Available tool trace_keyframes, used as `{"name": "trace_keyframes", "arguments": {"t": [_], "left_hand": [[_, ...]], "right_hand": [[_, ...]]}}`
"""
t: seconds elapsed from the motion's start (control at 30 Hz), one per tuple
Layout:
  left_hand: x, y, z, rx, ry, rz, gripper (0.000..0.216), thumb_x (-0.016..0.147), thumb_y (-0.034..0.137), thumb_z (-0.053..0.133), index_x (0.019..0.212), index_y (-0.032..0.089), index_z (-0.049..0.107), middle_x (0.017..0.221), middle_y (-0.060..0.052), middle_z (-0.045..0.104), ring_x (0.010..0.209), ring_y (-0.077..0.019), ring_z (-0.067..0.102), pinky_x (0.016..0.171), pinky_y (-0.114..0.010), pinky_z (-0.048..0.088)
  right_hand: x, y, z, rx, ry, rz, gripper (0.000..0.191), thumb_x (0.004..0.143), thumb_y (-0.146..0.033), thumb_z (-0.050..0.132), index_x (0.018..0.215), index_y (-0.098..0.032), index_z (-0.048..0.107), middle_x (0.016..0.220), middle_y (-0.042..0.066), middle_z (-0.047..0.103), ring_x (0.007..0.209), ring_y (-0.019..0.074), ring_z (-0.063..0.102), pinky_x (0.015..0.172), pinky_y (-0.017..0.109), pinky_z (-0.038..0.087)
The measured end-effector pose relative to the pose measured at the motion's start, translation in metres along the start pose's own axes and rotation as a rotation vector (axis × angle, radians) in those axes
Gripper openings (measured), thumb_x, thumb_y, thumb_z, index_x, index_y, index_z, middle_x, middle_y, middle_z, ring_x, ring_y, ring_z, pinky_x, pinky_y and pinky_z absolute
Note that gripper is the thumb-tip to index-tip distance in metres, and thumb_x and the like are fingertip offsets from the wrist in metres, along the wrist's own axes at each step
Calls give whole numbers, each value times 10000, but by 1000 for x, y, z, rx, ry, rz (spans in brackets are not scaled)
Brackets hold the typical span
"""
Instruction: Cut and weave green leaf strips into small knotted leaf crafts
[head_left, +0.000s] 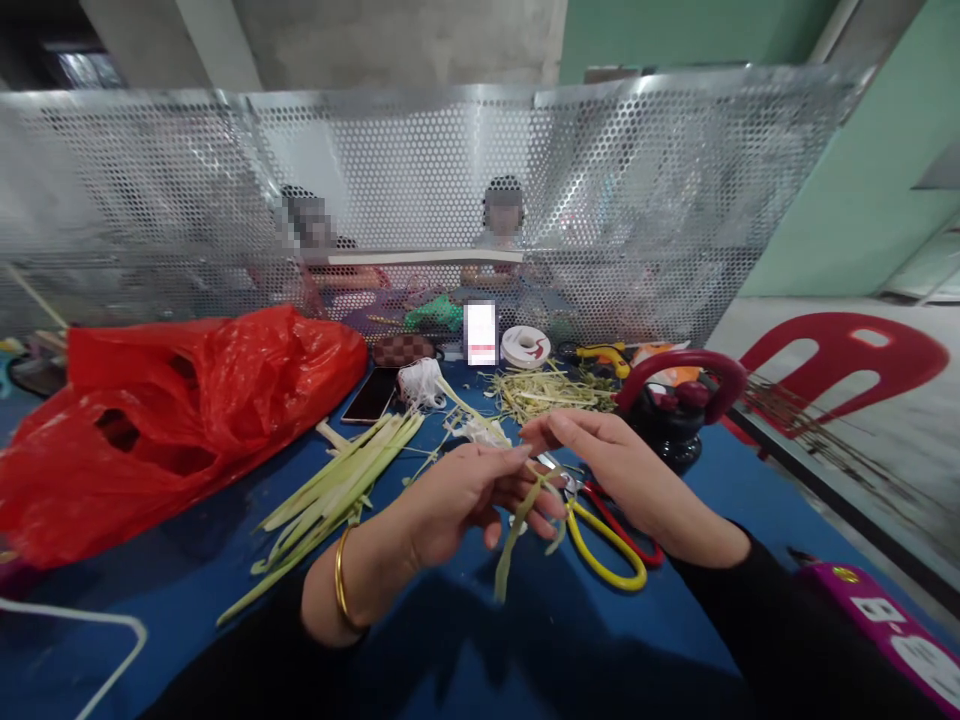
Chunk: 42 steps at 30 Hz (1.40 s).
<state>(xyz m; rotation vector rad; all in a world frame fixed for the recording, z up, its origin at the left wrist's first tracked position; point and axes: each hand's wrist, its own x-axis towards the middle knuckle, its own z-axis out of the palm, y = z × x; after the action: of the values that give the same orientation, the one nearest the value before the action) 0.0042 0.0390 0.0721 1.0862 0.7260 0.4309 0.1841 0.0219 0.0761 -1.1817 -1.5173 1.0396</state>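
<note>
My left hand (461,500), with a gold bangle at the wrist, is closed with its thumb against the fingers on a thin green plant strip (512,545). The strip's ends hang below the fingers in a loop. My right hand (604,455) meets it at the fingertips, thumb and fingers pinched together; a pale end of the strip runs up and left from there. Just what lies between the right fingertips is partly hidden. Scissors (607,555) with one yellow and one red handle lie on the table under my hands. A bundle of flat green strips (341,490) lies to the left.
A red plastic bag (195,420) fills the left of the blue table (420,650). Behind my hands are a phone (371,395), white string (421,384), a ribbon spool (525,346) and plant scraps (551,392). A black object with a red handle (679,410) stands right. Two people sit beyond the perforated panel (405,150).
</note>
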Motion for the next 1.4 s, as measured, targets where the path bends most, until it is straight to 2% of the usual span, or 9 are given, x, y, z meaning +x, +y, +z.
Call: {"name": "trace_keyframes", "arguments": {"t": [0.17, 0.27, 0.43, 0.63, 0.7, 0.9, 1.07, 1.27, 1.4], "left_hand": [[-5, 5, -6, 41, 83, 84, 289, 817, 400, 599, 876, 133, 690, 856, -106, 738, 677, -154, 687, 392, -158, 312], [-4, 4, -5, 69, 139, 123, 223, 803, 365, 638, 799, 144, 667, 793, -74, 737, 612, -126, 671, 392, -155, 302], [3, -1, -3, 93, 189, 125, 194, 779, 316, 671, 725, 131, 648, 744, -64, 728, 576, -110, 651, 394, -162, 307], [7, 0, -4, -23, 325, 184, 152, 803, 281, 657, 785, 131, 641, 760, -60, 731, 613, -118, 676, 390, -150, 303], [7, 2, -6, -98, 356, 199, 162, 839, 288, 617, 815, 130, 638, 770, -64, 731, 604, -118, 677, 387, -151, 314], [6, 3, -8, -219, 345, 222, 151, 839, 269, 624, 798, 124, 631, 724, -48, 714, 565, -103, 663, 387, -143, 334], [7, 1, -6, -237, 346, 222, 108, 802, 227, 663, 779, 131, 617, 697, -45, 707, 548, -99, 652, 369, -136, 315], [14, -3, -8, -181, 443, 259, 103, 782, 199, 676, 821, 118, 626, 698, -52, 702, 535, -90, 642, 349, -129, 270], [15, -5, -8, -204, 378, 246, 128, 802, 247, 651, 811, 121, 631, 692, -41, 695, 524, -87, 638, 345, -130, 263]], "right_hand": [[2, -2, -15, -182, -172, -50, 295, 859, -432, 546, 825, -204, 731, 844, 41, 720, 820, 219, 639, 767, 320, 470], [1, -4, -16, -220, -186, -68, 203, 821, -364, 594, 782, -200, 708, 743, 16, 677, 720, 182, 601, 687, 282, 451], [1, 1, -10, -300, -85, -139, 191, 821, -300, 583, 660, -198, 601, 624, -11, 584, 614, 152, 531, 608, 267, 420], [0, 7, -5, -512, 212, -458, 131, 892, -253, 538, 843, -206, 650, 888, 68, 660, 876, 224, 601, 805, 347, 442], [-1, 6, -6, -572, 261, -520, 144, 900, -261, 545, 846, -210, 667, 907, 76, 666, 915, 237, 600, 838, 365, 430], [-2, 12, 1, -515, -18, -389, 119, 876, -295, 593, 895, -219, 681, 893, 48, 687, 846, 215, 626, 781, 333, 452], [-1, 21, 13, -475, -11, -328, 165, 887, -288, 544, 772, -206, 630, 755, 25, 643, 746, 195, 596, 705, 310, 441], [-2, 16, 8, -571, -56, -349, 193, 879, -230, 486, 690, -208, 520, 678, 1, 561, 656, 166, 526, 636, 281, 418], [-1, 15, 2, -670, -116, -362, 201, 883, -217, 476, 686, -206, 517, 698, 14, 583, 669, 170, 538, 644, 285, 420]]}}
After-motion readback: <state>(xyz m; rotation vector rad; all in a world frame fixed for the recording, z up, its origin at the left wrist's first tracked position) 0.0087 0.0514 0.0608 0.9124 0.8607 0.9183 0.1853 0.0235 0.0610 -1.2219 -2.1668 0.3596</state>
